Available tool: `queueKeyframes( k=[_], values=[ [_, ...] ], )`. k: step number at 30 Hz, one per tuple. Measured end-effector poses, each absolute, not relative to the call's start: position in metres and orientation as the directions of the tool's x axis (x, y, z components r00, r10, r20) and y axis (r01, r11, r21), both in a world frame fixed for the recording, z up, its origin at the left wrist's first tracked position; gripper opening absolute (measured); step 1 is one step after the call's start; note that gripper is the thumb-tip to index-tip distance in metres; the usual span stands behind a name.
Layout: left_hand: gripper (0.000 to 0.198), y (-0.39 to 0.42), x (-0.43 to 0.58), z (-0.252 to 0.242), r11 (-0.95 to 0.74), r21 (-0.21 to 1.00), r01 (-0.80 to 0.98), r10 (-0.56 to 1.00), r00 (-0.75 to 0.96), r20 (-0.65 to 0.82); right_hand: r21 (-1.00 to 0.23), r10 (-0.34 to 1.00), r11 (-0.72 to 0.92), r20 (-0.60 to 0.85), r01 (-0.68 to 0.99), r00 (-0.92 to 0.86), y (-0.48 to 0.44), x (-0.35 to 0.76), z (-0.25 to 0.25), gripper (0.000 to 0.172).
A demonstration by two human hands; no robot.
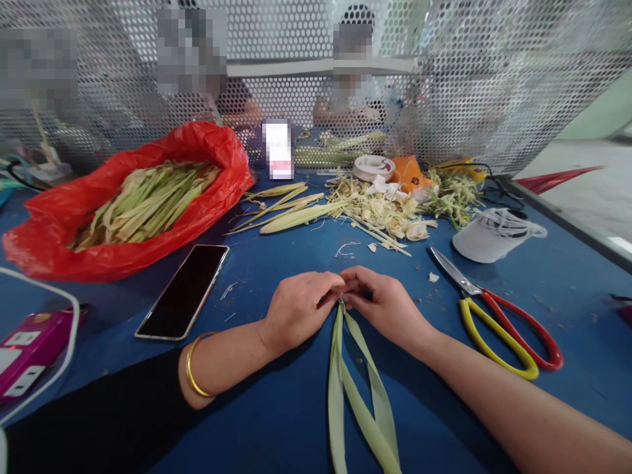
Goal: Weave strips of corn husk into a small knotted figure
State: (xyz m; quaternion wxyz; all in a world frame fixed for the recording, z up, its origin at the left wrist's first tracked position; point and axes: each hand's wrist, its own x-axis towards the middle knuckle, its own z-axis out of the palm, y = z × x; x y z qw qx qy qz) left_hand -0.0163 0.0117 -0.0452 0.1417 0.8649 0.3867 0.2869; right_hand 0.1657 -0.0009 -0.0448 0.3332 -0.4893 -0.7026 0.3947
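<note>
Long pale green leaf strips [363, 395] hang toward me from between my two hands, spreading apart below the point where they meet. My left hand [301, 306], with a gold bangle at its wrist, is closed at the top end of the strips. Opposite it, my right hand [390, 306] pinches the same end, its fingertips against those of the left. A thin white thread shows where the strips come together; the fingers hide most of it. Scissors [474, 289] with one red and one yellow handle lie spread on the blue table to the right of my right hand.
A red plastic bag [197, 234] full of leaf strips stands at left, behind a dark phone [182, 293]. A purple power strip [37, 349] lies far left. Trimmings [385, 207], tape [374, 168] and a thread-wrapped white cup [494, 234] are farther back, before a perforated screen [276, 92] with people behind.
</note>
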Motion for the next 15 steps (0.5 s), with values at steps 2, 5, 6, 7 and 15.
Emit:
queueKeyframes(
  k=[2, 5, 6, 7, 15],
  values=[
    [0.011, 0.0116, -0.0167, -0.0448, -0.652, 0.487, 0.582, 0.758, 0.529, 0.382, -0.898, 0.954, 0.185, 0.067, 0.399, -0.291, -0.0006, 0.1659, -0.044, 0.021],
    [0.013, 0.0117, -0.0171, -0.0441, -0.645, 0.525, 0.555, 0.762, 0.522, 0.383, -0.906, 0.959, 0.167, 0.057, 0.389, -0.279, -0.0001, 0.1659, -0.0423, 0.018],
    [0.013, 0.0118, -0.0171, -0.0437, -0.643, 0.539, 0.544, 0.762, 0.52, 0.385, -0.906, 0.959, 0.165, 0.056, 0.389, -0.277, 0.0002, 0.1658, -0.042, 0.018],
    [0.014, 0.0118, -0.017, -0.0432, -0.639, 0.553, 0.535, 0.765, 0.517, 0.384, -0.906, 0.96, 0.164, 0.057, 0.389, -0.274, 0.0004, 0.1658, -0.0419, 0.018],
    [0.019, 0.0117, -0.0152, -0.0394, -0.555, 0.637, 0.535, 0.824, 0.46, 0.331, -0.922, 0.961, 0.15, 0.052, 0.356, -0.271, 0.0011, 0.1694, -0.0486, 0.017]
  ],
)
